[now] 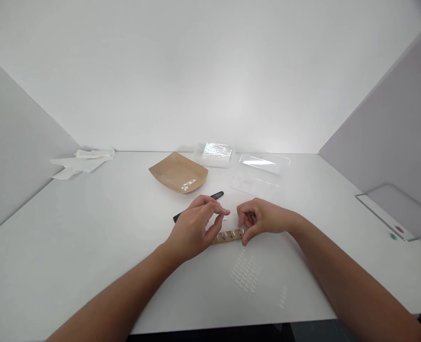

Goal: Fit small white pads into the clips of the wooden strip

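Note:
A narrow tan strip [226, 236] carrying several small shiny metallic pieces lies on the white table between my hands. My left hand [198, 224] covers the strip's left end. Its thumb and index finger are brought close together; anything between them is too small to make out. Curled around the strip's right end is my right hand [257, 219], thumb on the near side and bent fingers on the far side. A tiny white piece [225, 219] sits just beyond the strip. Partly hidden behind my left hand is a slim black tool [217, 195].
Beyond my hands stand a brown paper tray [175, 167] with small white pieces, a clear plastic packet [215, 153] and clear plastic sheets [262, 164]. Rows of small translucent pads [246, 271] lie nearer me. White tissues [85, 160] are far left; a wire frame [383, 217] is right.

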The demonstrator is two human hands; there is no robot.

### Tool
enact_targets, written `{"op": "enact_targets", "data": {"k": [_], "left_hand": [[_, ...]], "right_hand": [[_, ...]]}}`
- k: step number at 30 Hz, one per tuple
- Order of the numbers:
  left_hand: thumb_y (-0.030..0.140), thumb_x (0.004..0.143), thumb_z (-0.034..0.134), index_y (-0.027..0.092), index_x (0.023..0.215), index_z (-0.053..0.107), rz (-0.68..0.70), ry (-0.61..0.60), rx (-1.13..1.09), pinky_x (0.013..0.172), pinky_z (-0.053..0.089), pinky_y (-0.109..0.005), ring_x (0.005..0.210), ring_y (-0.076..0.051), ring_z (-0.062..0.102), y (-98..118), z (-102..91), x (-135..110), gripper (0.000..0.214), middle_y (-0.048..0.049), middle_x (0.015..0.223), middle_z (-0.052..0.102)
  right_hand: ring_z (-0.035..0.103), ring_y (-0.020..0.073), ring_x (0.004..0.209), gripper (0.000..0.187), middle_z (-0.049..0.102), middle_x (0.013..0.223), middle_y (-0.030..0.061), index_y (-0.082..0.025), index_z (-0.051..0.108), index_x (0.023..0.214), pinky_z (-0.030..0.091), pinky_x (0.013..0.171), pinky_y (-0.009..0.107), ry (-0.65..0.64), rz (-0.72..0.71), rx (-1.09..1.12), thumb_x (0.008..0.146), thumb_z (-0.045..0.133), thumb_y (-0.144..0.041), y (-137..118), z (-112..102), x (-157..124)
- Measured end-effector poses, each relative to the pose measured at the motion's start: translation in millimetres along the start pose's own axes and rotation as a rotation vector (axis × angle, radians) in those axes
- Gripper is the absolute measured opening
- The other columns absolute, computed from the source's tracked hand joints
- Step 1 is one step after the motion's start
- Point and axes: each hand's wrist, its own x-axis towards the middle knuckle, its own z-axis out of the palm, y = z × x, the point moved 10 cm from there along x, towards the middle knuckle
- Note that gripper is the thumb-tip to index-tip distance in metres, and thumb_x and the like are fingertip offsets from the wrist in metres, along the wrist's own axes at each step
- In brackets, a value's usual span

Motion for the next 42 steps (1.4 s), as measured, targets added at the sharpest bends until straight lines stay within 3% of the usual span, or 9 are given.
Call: {"op": "enact_targets", "data": {"k": [8, 12, 16, 19, 27, 42], "left_hand": [[0.014, 0.098, 0.06, 0.023, 0.112, 0.071, -0.005, 0.003, 0.003, 0.064, 0.056, -0.026, 0.101, -0.019, 0.067, -0.5, -0.8, 0.3, 0.02, -0.0059, 0.098, 0.072], [0.014, 0.098, 0.059, 0.023, 0.111, 0.071, 0.003, -0.001, 0.012, 0.063, 0.056, -0.026, 0.102, -0.021, 0.067, 0.3, -0.8, -0.1, 0.02, -0.0064, 0.095, 0.071], [0.014, 0.098, 0.059, 0.023, 0.112, 0.07, 0.025, -0.006, 0.026, 0.067, 0.059, -0.028, 0.103, -0.021, 0.066, 2.2, 0.1, -0.2, 0.02, -0.0064, 0.096, 0.072], [0.013, 0.098, 0.059, 0.023, 0.112, 0.069, 0.056, 0.003, 0.027, 0.068, 0.059, -0.028, 0.103, -0.021, 0.066, 5.4, -0.2, -0.1, 0.02, -0.0044, 0.091, 0.072], [0.011, 0.096, 0.06, 0.024, 0.112, 0.068, 0.056, -0.01, 0.027, 0.069, 0.059, -0.028, 0.107, -0.023, 0.066, 4.5, 0.8, -1.3, 0.022, -0.0036, 0.088, 0.073], [0.013, 0.096, 0.06, 0.022, 0.109, 0.07, 0.06, 0.019, 0.036, 0.069, 0.059, -0.029, 0.107, -0.023, 0.064, 3.8, 0.3, -1.3, 0.019, -0.0058, 0.091, 0.071]], "right_hand": [[0.057, 0.0123, 0.064, 0.053, 0.064, 0.07, -0.006, -0.023, 0.068, 0.092, 0.045, 0.059, 0.025, -0.019, 0.023, -0.039, 0.057, 0.1, -0.047, -2.4, -1.3, -2.7], [0.055, 0.0125, 0.066, 0.043, 0.062, 0.072, -0.0038, -0.023, 0.073, 0.103, 0.044, 0.059, 0.025, 0.021, -0.012, -0.066, 0.077, 0.088, -0.054, -10.3, -7.7, -4.6], [0.052, 0.012, 0.064, 0.035, 0.063, 0.073, -0.0018, -0.022, 0.074, 0.097, 0.042, 0.058, 0.025, -0.001, -0.038, -0.054, 0.091, 0.073, -0.056, -12.8, -6.9, -5.1], [0.055, 0.0122, 0.065, 0.033, 0.066, 0.075, -0.001, -0.021, 0.074, 0.093, 0.044, 0.058, 0.025, -0.028, -0.018, -0.034, 0.089, 0.076, -0.054, -9.6, -4.4, -4.5], [0.066, 0.0149, 0.077, 0.034, 0.079, 0.092, 0.0031, -0.023, 0.078, 0.105, 0.05, 0.067, 0.026, -0.099, 0.031, -0.002, 0.087, 0.08, -0.052, -3.2, 2.2, -3.6], [0.068, 0.0171, 0.086, 0.029, 0.078, 0.097, 0.0052, -0.021, 0.079, 0.095, 0.054, 0.075, 0.028, -0.163, 0.177, 0.082, 0.088, 0.077, -0.049, 11.1, 10.8, -5.4]]}}
